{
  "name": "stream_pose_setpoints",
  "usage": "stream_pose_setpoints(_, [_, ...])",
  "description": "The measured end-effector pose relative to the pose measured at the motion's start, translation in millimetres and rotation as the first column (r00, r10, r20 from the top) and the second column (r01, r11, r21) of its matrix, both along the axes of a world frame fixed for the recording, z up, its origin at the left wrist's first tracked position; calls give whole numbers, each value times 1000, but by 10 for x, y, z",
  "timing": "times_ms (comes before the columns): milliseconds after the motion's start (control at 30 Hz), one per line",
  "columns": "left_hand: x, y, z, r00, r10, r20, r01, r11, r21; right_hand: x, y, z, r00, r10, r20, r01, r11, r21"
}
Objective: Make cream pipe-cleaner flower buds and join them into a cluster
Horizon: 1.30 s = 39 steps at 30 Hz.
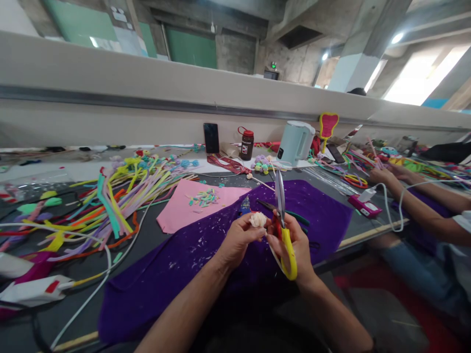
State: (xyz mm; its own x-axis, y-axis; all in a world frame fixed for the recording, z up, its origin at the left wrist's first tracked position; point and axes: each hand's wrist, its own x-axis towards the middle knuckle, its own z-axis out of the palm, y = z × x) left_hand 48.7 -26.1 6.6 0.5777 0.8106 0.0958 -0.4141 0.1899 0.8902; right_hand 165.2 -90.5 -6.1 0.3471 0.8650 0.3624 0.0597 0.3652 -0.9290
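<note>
Between both hands, over the purple felt sheet (206, 264), a small cream fluffy ball (258, 219) is pinched by the left hand (237, 240), seemingly steadied for trimming; yellow-handled scissors (283, 230) are gripped blades-up in the right hand (294, 247); pipe cleaners (110, 206) are strewn across the dark workbench (147, 235).

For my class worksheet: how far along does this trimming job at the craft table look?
Done: white clippings already lie on the purple cloth. In hand: the left hand pinches a small cream fluffy ball, and the right hand holds yellow-handled scissors beside it. Left: a pile of fuzzy sticks lies uncut.
</note>
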Motion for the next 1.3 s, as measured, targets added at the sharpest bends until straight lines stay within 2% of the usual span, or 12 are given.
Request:
stream_pose_setpoints(167, [8,26,-26,998,63,-19,-64,998,-13,0,-2,-15,997,-21,72,20,1000,16])
stream_pose_setpoints(333, [4,38,-27,994,110,-22,-111,993,-32,171,-125,-77,966,-59,251,52,998,36])
stream_pose_setpoints(500, [11,29,-14,993,107,-51,-105,994,27,360,-298,-101,840,-48,541,74,997,-25])
stream_pose_setpoints(633, [18,22,-15,993,94,-69,-89,993,72,440,-349,-141,706,-121,698,140,990,29])
stream_pose_setpoints(767, [25,11,-22,987,117,-109,-100,984,147,469,-343,-188,630,-182,755,146,983,115])
stream_pose_setpoints(900, [31,8,-46,983,134,-121,-112,978,174,468,-332,-196,591,-220,776,149,975,163])
stream_pose_setpoints(1300, [38,4,-55,978,131,-160,-105,981,163,479,-319,-238,616,-202,762,132,979,152])
